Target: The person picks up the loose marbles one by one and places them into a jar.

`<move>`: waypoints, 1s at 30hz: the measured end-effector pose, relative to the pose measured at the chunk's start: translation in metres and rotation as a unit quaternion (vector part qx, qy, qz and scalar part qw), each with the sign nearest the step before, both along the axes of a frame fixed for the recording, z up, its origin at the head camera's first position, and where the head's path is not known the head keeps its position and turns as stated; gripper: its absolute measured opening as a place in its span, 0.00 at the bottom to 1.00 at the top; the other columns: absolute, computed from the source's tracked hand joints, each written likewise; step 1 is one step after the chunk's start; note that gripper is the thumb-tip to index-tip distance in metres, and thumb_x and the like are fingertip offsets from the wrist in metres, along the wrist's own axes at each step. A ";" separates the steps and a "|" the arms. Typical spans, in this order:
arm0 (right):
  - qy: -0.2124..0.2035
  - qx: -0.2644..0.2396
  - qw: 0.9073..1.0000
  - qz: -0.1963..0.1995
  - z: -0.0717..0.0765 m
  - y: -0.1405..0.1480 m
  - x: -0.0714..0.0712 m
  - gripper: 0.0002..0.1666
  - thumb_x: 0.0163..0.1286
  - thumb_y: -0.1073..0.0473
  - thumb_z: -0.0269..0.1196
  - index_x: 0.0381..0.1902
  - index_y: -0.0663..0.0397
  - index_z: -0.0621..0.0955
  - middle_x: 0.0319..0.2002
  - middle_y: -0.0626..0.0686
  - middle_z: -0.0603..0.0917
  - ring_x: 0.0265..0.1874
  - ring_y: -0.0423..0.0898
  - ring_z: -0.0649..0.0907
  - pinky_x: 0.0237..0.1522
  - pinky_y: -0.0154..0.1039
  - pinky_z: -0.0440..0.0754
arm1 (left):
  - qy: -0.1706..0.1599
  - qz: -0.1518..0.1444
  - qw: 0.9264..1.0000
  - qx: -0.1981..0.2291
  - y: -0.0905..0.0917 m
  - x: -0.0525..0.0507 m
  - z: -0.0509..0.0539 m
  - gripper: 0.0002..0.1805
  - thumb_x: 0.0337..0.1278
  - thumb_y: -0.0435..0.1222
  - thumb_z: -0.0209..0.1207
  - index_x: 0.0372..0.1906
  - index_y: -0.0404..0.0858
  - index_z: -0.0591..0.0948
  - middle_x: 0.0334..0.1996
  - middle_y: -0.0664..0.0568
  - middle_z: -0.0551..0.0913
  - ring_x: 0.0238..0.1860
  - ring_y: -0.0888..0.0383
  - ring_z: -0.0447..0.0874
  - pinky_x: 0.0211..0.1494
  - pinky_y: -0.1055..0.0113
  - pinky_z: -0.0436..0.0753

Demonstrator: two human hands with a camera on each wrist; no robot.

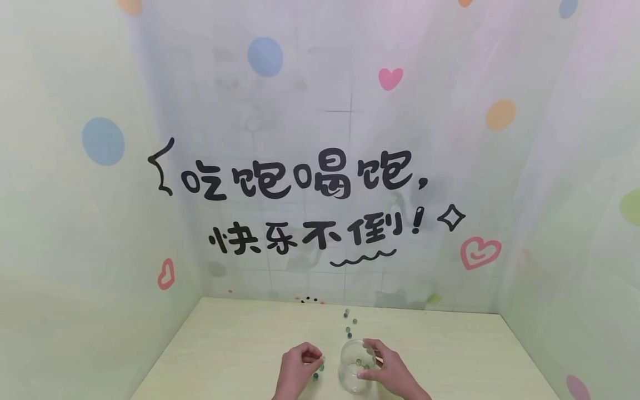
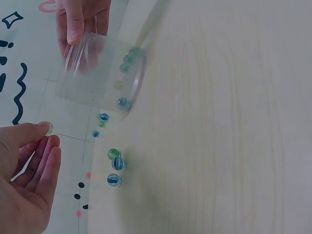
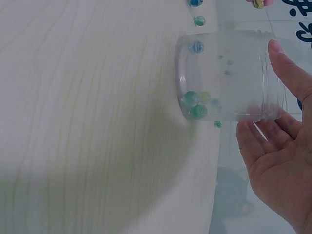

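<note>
My left hand (image 1: 299, 369) pinches a pale yellow-green glass marble (image 2: 49, 128) between thumb and forefinger, above the table and to the left of a clear plastic jar (image 1: 348, 358). The jar stands upright with its mouth uncovered, and several green, blue and yellowish marbles (image 3: 197, 112) lie at its bottom. With thumb and fingers on opposite sides of the rim, my right hand (image 1: 395, 373) holds the jar. A few loose marbles (image 2: 114, 180) rest on the table beside the left hand, partly hidden by it in the head view.
Behind the jar, several more marbles (image 1: 349, 335) are scattered on the pale wood-grain table (image 1: 240, 344). A printed curtain (image 1: 300, 111) with dark lettering and coloured dots hangs at the table's back edge, with further panels on both sides.
</note>
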State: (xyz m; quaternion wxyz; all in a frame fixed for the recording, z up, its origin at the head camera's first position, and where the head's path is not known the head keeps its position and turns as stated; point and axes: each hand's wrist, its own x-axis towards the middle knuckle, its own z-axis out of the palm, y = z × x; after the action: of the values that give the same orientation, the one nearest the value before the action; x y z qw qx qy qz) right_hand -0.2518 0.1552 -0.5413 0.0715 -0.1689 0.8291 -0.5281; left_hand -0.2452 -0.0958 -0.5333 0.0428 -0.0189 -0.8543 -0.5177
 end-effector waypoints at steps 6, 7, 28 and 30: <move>0.005 0.007 1.000 -0.005 0.001 -0.001 0.001 0.44 0.60 0.53 0.74 0.66 0.68 0.68 0.63 0.72 0.74 0.64 0.72 0.73 0.61 0.62 0.78 | 0.014 -0.014 1.000 0.014 0.006 0.001 0.005 0.06 0.51 0.29 0.70 0.35 0.35 0.84 0.31 0.53 0.87 0.33 0.61 0.84 0.36 0.72 0.86; 0.007 0.008 1.000 -0.006 0.001 -0.001 0.001 0.44 0.60 0.52 0.74 0.66 0.68 0.69 0.63 0.73 0.75 0.64 0.72 0.73 0.61 0.62 0.79 | 0.016 -0.017 1.000 0.014 0.007 0.000 0.005 0.06 0.51 0.29 0.69 0.35 0.35 0.84 0.31 0.53 0.87 0.33 0.61 0.84 0.35 0.73 0.86; 0.010 0.013 1.000 -0.010 -0.001 -0.004 0.002 0.45 0.58 0.52 0.75 0.66 0.68 0.69 0.63 0.73 0.74 0.64 0.72 0.72 0.62 0.63 0.78 | 0.052 -0.056 0.997 0.026 0.031 -0.003 0.010 0.07 0.50 0.28 0.69 0.35 0.35 0.84 0.31 0.51 0.88 0.33 0.63 0.85 0.37 0.74 0.87; 0.010 0.015 1.000 -0.012 -0.001 -0.004 0.002 0.46 0.58 0.51 0.75 0.66 0.67 0.69 0.63 0.72 0.74 0.64 0.71 0.73 0.61 0.63 0.78 | 0.049 -0.058 0.997 0.025 0.033 -0.004 0.009 0.07 0.50 0.28 0.69 0.35 0.35 0.84 0.31 0.51 0.88 0.33 0.62 0.85 0.37 0.74 0.87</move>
State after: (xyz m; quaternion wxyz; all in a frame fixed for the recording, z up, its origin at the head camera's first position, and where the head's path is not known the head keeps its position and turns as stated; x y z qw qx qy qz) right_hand -0.2497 0.1508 -0.5427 0.0597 -0.1631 0.8397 -0.5144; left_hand -0.2488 -0.0625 -0.5238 0.0550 -0.0923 -0.8355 -0.5388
